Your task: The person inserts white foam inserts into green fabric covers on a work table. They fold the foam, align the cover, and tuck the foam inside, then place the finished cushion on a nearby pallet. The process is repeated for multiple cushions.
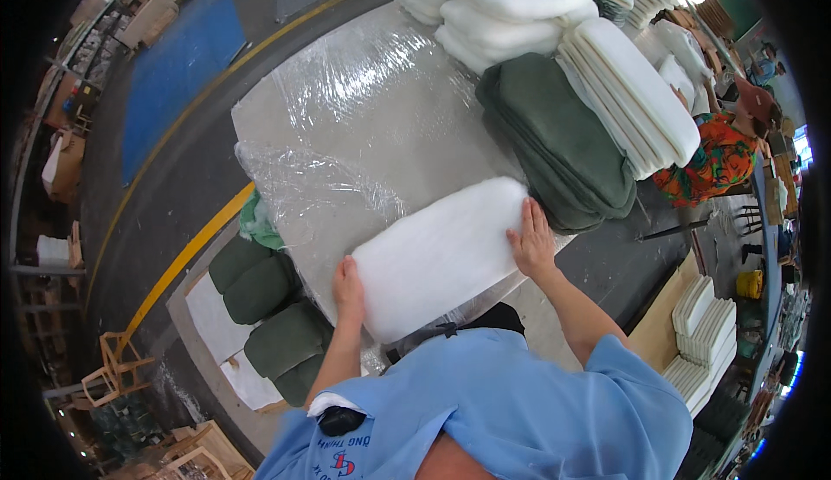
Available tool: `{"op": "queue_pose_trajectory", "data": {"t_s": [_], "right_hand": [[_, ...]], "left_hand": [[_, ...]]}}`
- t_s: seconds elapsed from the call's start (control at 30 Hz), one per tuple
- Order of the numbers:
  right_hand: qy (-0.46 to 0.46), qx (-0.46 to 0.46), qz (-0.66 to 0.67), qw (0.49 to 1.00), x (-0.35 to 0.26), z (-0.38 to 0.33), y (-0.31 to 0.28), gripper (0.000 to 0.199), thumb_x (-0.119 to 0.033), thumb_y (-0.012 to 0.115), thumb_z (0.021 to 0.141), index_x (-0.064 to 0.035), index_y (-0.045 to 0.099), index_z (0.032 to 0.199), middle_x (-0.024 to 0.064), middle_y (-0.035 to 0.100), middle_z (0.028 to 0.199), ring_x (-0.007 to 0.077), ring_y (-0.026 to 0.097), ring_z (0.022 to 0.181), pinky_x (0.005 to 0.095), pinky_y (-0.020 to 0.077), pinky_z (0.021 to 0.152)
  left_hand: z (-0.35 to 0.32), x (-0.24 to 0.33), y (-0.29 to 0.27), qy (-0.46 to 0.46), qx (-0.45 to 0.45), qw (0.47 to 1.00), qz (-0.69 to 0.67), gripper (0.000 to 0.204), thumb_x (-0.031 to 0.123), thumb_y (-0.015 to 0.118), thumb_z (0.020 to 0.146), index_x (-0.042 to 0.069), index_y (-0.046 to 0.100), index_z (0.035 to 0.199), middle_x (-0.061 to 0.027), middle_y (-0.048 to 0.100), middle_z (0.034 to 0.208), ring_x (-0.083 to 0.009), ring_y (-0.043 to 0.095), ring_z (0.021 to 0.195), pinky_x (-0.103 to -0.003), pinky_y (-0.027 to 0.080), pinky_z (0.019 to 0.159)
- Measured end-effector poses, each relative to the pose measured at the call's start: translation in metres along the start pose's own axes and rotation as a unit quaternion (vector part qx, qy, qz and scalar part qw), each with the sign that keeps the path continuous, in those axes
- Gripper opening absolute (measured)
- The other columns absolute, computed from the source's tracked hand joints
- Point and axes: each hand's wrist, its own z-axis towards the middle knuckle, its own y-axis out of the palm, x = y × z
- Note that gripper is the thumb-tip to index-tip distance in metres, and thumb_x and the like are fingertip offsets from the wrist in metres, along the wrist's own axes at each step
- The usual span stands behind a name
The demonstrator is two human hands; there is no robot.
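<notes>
A thick, soft white cushion pad [441,259] with rounded corners lies slantwise in front of my body, over the near side of the table. My left hand [348,291] holds its left end, the fingers close together along the edge. At the opposite end my right hand [532,242] grips the pad, fingers long over the edge and thumb on the upper face. Under and beyond the pad, crumpled clear plastic film [325,186] covers the pale tabletop [415,108]. The pad hides the undersides of both grips.
Dark green cushions [558,138] are stacked right of the pad, beside white cushion stacks [632,90]. More green cushions [260,281] lie low at the left, near a yellow floor line [186,259]. At the right, a person in patterned clothing [714,164] is near white pads [705,333].
</notes>
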Motion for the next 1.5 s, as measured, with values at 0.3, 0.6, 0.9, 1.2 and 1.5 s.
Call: {"op": "queue_pose_trajectory", "data": {"t_s": [0.3, 0.6, 0.9, 1.2, 1.5], "right_hand": [[0.065, -0.001, 0.201, 0.977, 0.008, 0.078, -0.022, 0.05, -0.037, 0.051, 0.112, -0.0002, 0.06, 0.145, 0.0265, 0.067, 0.137, 0.0458, 0.063, 0.128, 0.0493, 0.0491, 0.11], [0.11, -0.129, 0.475, 0.864, 0.09, 0.121, 0.041, 0.055, -0.039, 0.047, 0.117, 0.01, 0.069, 0.13, 0.0146, 0.075, 0.12, 0.0223, 0.069, 0.108, 0.0348, 0.0535, 0.096], [0.049, -0.345, 0.441, 0.827, -0.05, 0.137, 0.037, 0.059, -0.045, 0.046, 0.117, 0.0084, 0.067, 0.133, 0.015, 0.074, 0.126, 0.0244, 0.069, 0.113, 0.0378, 0.0543, 0.099], [-0.016, -0.42, 0.45, 0.788, -0.141, 0.149, 0.037, 0.059, -0.044, 0.047, 0.117, 0.0081, 0.066, 0.134, 0.015, 0.073, 0.127, 0.0247, 0.069, 0.114, 0.0381, 0.0538, 0.1], [-0.131, -0.46, 0.459, 0.749, -0.217, 0.142, 0.014, 0.058, -0.044, 0.047, 0.117, 0.0077, 0.065, 0.135, 0.015, 0.073, 0.129, 0.025, 0.068, 0.116, 0.0385, 0.0533, 0.101]], "left_hand": [[-0.016, 0.006, -0.036, -0.098, 0.052, 0.984, -0.138, 0.049, 0.046, 0.05, 0.113, 0.002, 0.072, 0.114, -0.0053, 0.07, 0.098, -0.0128, 0.061, 0.082, -0.035, 0.048, 0.072], [-0.014, 0.045, -0.003, -0.103, -0.065, 0.975, -0.183, 0.065, 0.055, 0.049, 0.112, -0.002, 0.068, 0.138, -0.0192, 0.07, 0.134, -0.0297, 0.067, 0.12, -0.048, 0.052, 0.106], [-0.04, 0.032, -0.022, -0.033, 0.146, 0.981, 0.126, 0.046, 0.045, 0.058, 0.104, 0.005, 0.079, 0.114, -0.0221, 0.078, 0.113, -0.0412, 0.074, 0.107, -0.05, 0.056, 0.097], [-0.043, 0.036, -0.003, -0.071, 0.134, 0.982, 0.113, 0.05, 0.043, 0.056, 0.103, 0.003, 0.078, 0.123, -0.0266, 0.074, 0.127, -0.0458, 0.069, 0.122, -0.051, 0.052, 0.108], [-0.038, 0.064, -0.03, -0.059, 0.106, 0.965, 0.234, 0.051, 0.042, 0.057, 0.103, -0.002, 0.079, 0.117, -0.0287, 0.074, 0.125, -0.0471, 0.072, 0.117, -0.056, 0.056, 0.102]]}}
